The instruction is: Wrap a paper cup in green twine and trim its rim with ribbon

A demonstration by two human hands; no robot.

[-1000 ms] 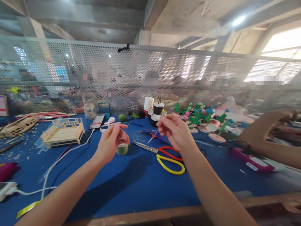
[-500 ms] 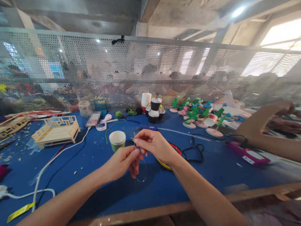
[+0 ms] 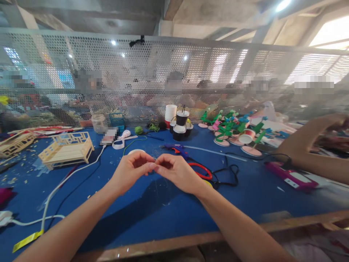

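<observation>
My left hand (image 3: 131, 171) and my right hand (image 3: 178, 171) meet fingertip to fingertip above the blue table (image 3: 141, 218), both pinched shut. Between them runs a thin clear thread (image 3: 157, 189), barely visible, hanging down in a loose loop under my fingers. A green paper cup (image 3: 135, 151) stands just behind my left hand, mostly hidden by it. Red and yellow scissors (image 3: 201, 171) lie right behind my right hand, partly covered.
A small wooden bed model (image 3: 67, 148) and a white cable (image 3: 54, 193) lie left. Black mini buckets (image 3: 180, 128), a blue glue gun (image 3: 176, 148) and colourful paper flowers (image 3: 231, 133) sit at the back. Another person's arm (image 3: 311, 153) and a pink tool (image 3: 289, 178) are right. A mesh screen (image 3: 174, 80) stands behind.
My hands came down and together from a raised, apart pose. They then rose slightly, fingertips now touching, with the thread loop hanging beneath them.
</observation>
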